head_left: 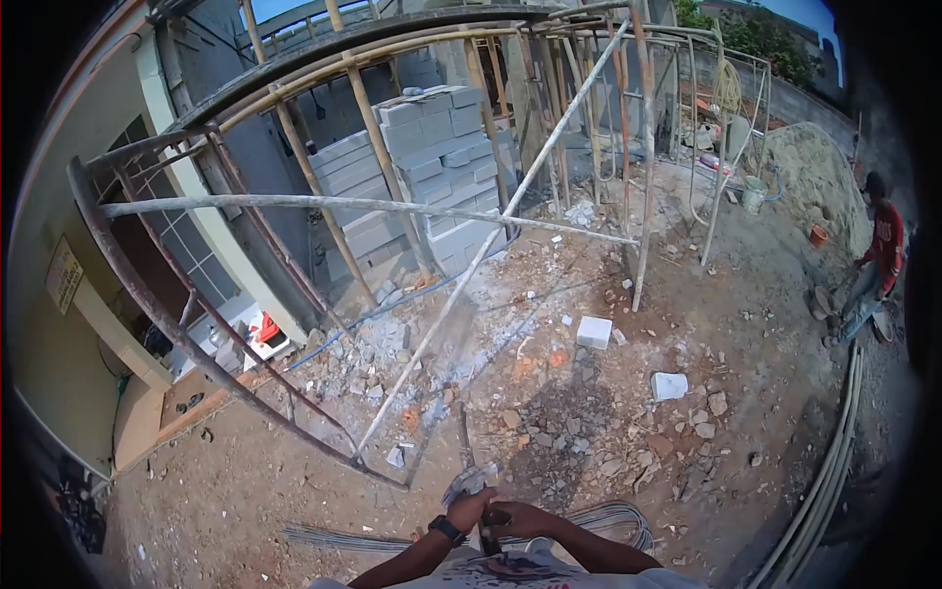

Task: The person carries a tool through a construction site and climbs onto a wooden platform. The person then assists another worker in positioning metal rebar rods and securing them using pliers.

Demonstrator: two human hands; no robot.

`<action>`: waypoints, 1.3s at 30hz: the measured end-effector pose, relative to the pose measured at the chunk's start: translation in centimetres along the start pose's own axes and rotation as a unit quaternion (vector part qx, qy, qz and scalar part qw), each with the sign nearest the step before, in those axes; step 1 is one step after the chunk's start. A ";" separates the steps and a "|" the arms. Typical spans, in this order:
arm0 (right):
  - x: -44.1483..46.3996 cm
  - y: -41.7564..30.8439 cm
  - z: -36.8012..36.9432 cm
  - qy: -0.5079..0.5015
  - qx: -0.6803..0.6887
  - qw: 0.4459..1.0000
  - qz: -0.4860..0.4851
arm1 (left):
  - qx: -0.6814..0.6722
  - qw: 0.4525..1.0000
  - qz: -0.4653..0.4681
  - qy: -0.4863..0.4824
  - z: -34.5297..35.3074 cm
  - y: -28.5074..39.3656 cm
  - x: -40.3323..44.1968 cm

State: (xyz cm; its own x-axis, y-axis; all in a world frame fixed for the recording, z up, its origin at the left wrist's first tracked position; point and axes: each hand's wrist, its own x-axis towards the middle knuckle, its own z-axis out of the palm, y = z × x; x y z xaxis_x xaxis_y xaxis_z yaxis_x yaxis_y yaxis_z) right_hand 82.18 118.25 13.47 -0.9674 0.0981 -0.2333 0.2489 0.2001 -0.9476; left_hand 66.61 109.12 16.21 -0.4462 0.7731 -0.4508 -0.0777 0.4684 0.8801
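My left hand [469, 508], with a dark watch on the wrist, is closed at the bottom middle, close to my body. A pale grey, rough-looking piece [471, 482] sticks out beyond its fingers. Below the hands a dark handle-like part [488, 539] shows; I cannot tell whether it joins the grey piece. My right hand [516, 518] is curled right beside the left, touching or nearly touching it, and its fingertips are partly hidden. A thin dark stick [465, 437] shows on the ground just past the grey piece. Bundled metal rods [353, 539] lie behind both hands.
A metal scaffold frame [373, 204] with crossed braces stands ahead. Grey blocks [442, 137] are stacked behind it. Loose white blocks [594, 332] and rubble [559, 432] lie on the dirt. Long pipes [834, 442] run along the right, near a person in red [886, 236].
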 end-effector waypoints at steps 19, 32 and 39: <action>-0.8 -0.4 5.7 0.165 0.033 0.981 0.092 | -0.123 0.983 -0.016 -0.137 2.0 0.4 2.9; 4.6 -2.1 13.7 0.385 0.232 0.888 0.097 | 0.020 0.944 0.043 -0.327 -2.6 0.5 2.2; 6.4 -2.0 14.7 0.506 0.234 0.828 0.059 | 0.001 0.939 0.130 -0.317 -4.4 -1.7 4.3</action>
State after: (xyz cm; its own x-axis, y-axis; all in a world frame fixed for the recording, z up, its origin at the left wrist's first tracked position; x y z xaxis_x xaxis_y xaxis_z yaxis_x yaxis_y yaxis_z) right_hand 74.77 104.15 10.63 -0.3435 0.9044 -0.2533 0.0649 -0.2462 -0.9670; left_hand 60.89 109.83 13.44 0.1714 0.9605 -0.2194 -0.0384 0.2291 0.9727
